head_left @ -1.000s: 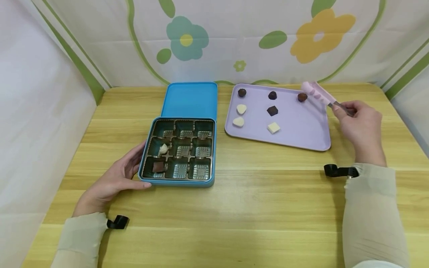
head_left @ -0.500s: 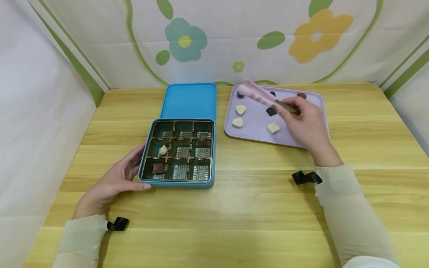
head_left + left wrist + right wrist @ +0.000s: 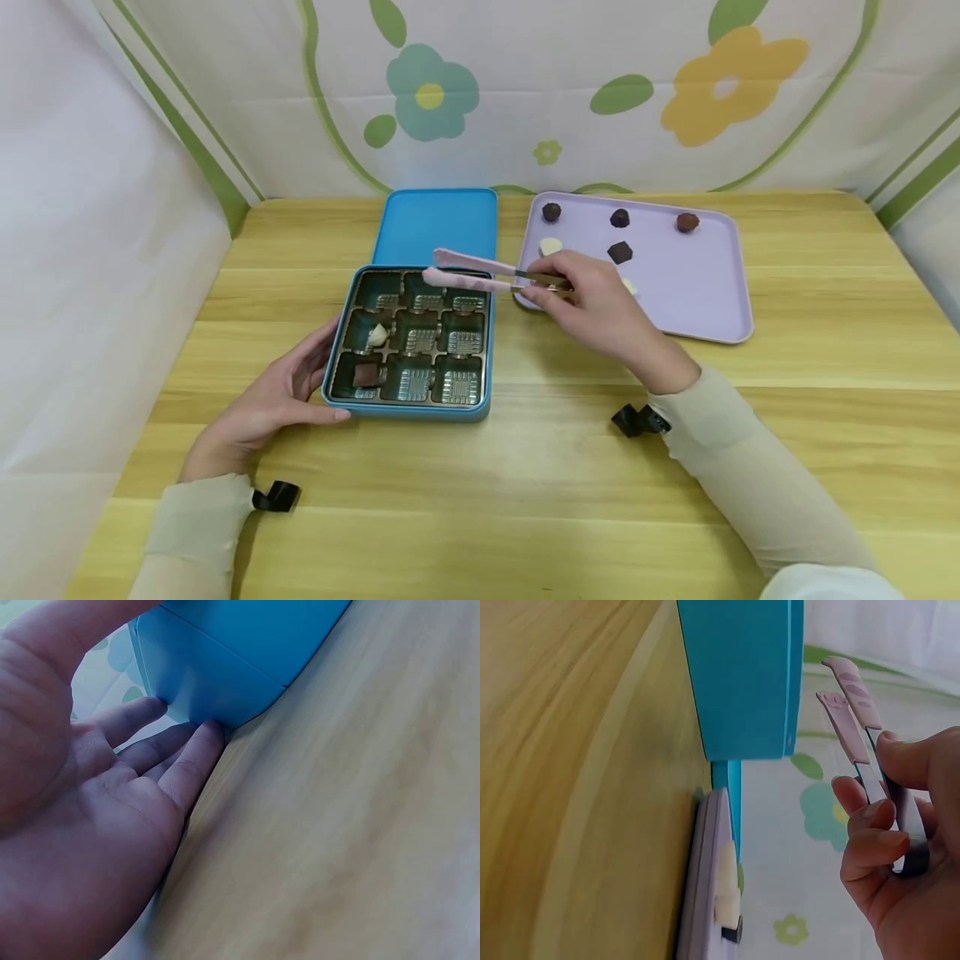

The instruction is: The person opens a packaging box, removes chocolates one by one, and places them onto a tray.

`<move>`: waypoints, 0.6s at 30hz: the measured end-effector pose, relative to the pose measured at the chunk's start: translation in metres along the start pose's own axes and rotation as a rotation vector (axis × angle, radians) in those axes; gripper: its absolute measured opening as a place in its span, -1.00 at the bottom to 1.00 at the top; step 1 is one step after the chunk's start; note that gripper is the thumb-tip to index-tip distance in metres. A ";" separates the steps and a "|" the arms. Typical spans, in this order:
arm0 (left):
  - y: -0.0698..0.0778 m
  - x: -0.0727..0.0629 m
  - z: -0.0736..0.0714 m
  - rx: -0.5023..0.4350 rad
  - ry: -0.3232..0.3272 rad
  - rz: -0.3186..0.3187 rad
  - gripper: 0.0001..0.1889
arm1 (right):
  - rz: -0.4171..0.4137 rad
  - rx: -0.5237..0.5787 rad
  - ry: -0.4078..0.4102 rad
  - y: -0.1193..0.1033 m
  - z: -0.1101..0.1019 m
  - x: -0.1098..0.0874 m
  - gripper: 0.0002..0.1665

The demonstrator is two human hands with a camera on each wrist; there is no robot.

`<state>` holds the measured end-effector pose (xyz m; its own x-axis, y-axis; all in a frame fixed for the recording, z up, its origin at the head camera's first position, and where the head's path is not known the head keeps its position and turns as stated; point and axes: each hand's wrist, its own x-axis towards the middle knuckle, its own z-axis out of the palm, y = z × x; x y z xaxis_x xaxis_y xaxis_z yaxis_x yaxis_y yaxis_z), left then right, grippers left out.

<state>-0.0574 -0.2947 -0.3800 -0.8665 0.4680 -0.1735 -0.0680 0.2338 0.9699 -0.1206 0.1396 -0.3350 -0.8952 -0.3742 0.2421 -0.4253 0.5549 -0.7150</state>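
Observation:
My right hand [image 3: 596,308] grips metal tongs with pink paw-shaped ends [image 3: 847,712]. In the head view the tong ends are over the back right part of an open blue tin [image 3: 483,367]; they stand apart with nothing between them. The tin holds a dark plastic insert with compartments. A white chocolate [image 3: 377,336] lies in the middle-left one and a brown square chocolate [image 3: 366,374] in the front-left one. My left hand [image 3: 273,408] rests against the tin's front-left corner. Its thumb lies along the front, and its fairly straight fingers [image 3: 195,761] touch the side.
A lilac tray [image 3: 701,279] at the back right bears several chocolates, among them a dark round one [image 3: 551,212], a dark angular one [image 3: 619,252] and a white one [image 3: 551,247]. The right hand hides part of it. The blue lid [image 3: 438,225] lies behind the tin.
My right hand has carried the tongs leftward from the tray's right end, across the tray, to over the tin. The left hand stays at the tin's corner.

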 end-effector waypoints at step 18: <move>-0.003 0.003 -0.001 -0.019 -0.007 0.003 0.27 | -0.222 -0.186 -0.199 -0.036 0.025 0.032 -0.64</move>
<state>-0.0603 -0.2944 -0.3833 -0.8635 0.4744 -0.1713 -0.0746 0.2158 0.9736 -0.1304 0.0892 -0.3173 -0.7426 -0.6282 0.2321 -0.6397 0.5628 -0.5235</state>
